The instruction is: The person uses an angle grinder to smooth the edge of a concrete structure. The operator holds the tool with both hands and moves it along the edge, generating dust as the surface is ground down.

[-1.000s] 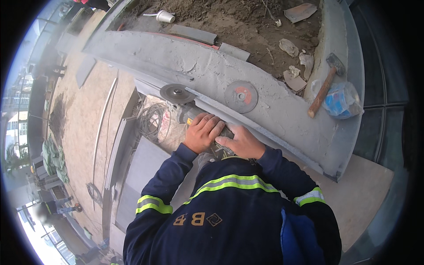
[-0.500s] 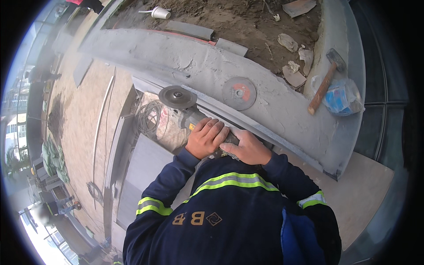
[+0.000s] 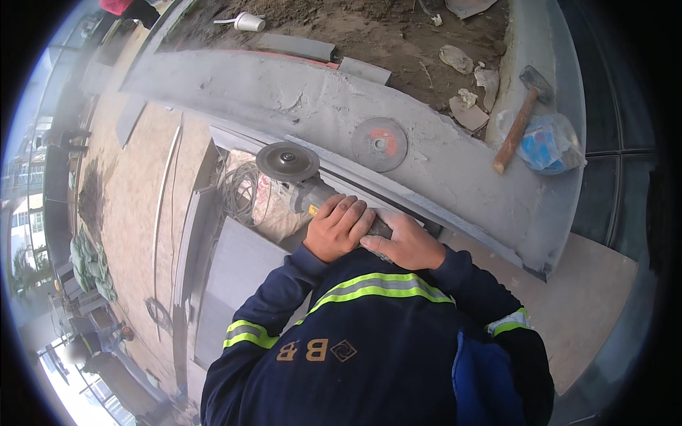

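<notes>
Both my hands grip an angle grinder (image 3: pixel 309 193) held crosswise below the grey ledge (image 3: pixel 462 192). My left hand (image 3: pixel 337 231) wraps its fingers over the grinder's body; my right hand (image 3: pixel 406 243) holds the rear end, thumb pointing toward my left hand. The grinder's dark disc (image 3: pixel 288 161) faces up at the front, close to a long stone strip (image 3: pixel 362 182) along the ledge's near edge. A loose grey disc (image 3: pixel 379 145) with an orange label lies flat on the ledge. To the right, a wooden-handled hammer (image 3: pixel 518 130) lies beside a plastic bag (image 3: pixel 550 149) with blue contents.
A soil bed (image 3: pixel 391 42) with a white cup (image 3: pixel 250 21) and debris lies beyond the ledge. Coiled cable (image 3: pixel 241 192) and grey boards (image 3: pixel 238 284) sit at left. Green sacks (image 3: pixel 89 263) and two other people (image 3: pixel 131 11) (image 3: pixel 96 341) appear at the far left. Dark panels (image 3: pixel 604 92) border the right.
The grinder and both my hands have shifted slightly down and to the right, away from the ledge. The view of the ledge and soil bed has slid a little up and left.
</notes>
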The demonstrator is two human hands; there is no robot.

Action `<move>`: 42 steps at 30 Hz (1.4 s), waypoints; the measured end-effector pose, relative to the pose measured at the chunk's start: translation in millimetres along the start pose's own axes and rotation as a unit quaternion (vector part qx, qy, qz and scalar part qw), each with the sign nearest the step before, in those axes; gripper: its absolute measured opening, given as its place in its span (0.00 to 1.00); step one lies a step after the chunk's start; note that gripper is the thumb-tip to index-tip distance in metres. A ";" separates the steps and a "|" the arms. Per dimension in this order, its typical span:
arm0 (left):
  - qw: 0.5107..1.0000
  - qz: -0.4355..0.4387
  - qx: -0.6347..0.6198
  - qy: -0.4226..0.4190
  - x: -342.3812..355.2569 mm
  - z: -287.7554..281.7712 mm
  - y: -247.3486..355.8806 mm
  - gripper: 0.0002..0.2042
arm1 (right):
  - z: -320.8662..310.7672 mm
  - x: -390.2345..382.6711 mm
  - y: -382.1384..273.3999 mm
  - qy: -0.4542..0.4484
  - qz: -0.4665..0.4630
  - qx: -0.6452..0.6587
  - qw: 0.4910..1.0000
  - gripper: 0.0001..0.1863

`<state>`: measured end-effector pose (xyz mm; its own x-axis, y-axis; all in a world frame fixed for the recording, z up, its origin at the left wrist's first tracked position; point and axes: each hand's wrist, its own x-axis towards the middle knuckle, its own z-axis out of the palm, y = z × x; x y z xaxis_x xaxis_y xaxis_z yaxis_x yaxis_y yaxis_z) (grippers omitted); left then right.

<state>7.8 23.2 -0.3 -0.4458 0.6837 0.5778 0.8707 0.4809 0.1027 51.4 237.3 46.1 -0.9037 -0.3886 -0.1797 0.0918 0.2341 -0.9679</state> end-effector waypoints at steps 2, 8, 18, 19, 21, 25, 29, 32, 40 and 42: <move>1.000 -0.009 -0.002 -0.011 -3.5 2.3 -8.7 0.20 | 2.4 15.0 8.0 -0.003 -0.010 -0.002 1.000 0.29; 0.999 -0.017 -0.011 -0.045 -6.3 5.5 -46.8 0.22 | 12.3 48.4 26.5 -0.005 -0.001 0.005 1.000 0.29; 1.000 0.010 0.008 0.014 -2.3 4.8 -1.8 0.22 | -0.7 1.5 2.7 -0.004 0.001 0.000 1.000 0.29; 1.000 0.006 0.007 0.013 -4.4 5.5 -6.3 0.22 | 1.9 8.1 5.9 0.005 -0.017 0.000 1.000 0.28; 1.000 -0.001 0.003 -0.006 -6.5 8.3 -22.2 0.22 | 6.3 24.0 17.6 0.018 -0.037 -0.008 0.999 0.28; 1.000 -0.013 -0.009 -0.025 -4.9 9.4 -43.6 0.22 | 10.0 45.2 23.6 0.013 -0.014 -0.005 1.000 0.28; 1.000 0.002 0.004 -0.027 -2.4 0.1 -18.7 0.21 | 4.5 18.9 8.8 0.005 -0.005 0.000 1.000 0.29; 1.000 0.017 0.012 0.007 2.9 2.8 7.6 0.21 | -2.6 -8.2 4.7 0.002 -0.002 -0.013 1.000 0.29; 1.000 0.004 0.009 -0.003 -3.3 7.7 -18.7 0.20 | 7.0 22.2 20.8 0.032 -0.051 0.001 0.998 0.29; 1.000 -0.006 -0.006 -0.017 -3.0 9.6 -36.9 0.21 | 9.2 39.1 21.4 0.038 -0.043 -0.008 0.998 0.29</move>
<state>-24.9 8.7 -13.6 -0.4635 0.6956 0.5490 0.8672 0.4835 0.1196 21.8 218.9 16.7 -0.9369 -0.3401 -0.0811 0.0060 0.2164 -0.9763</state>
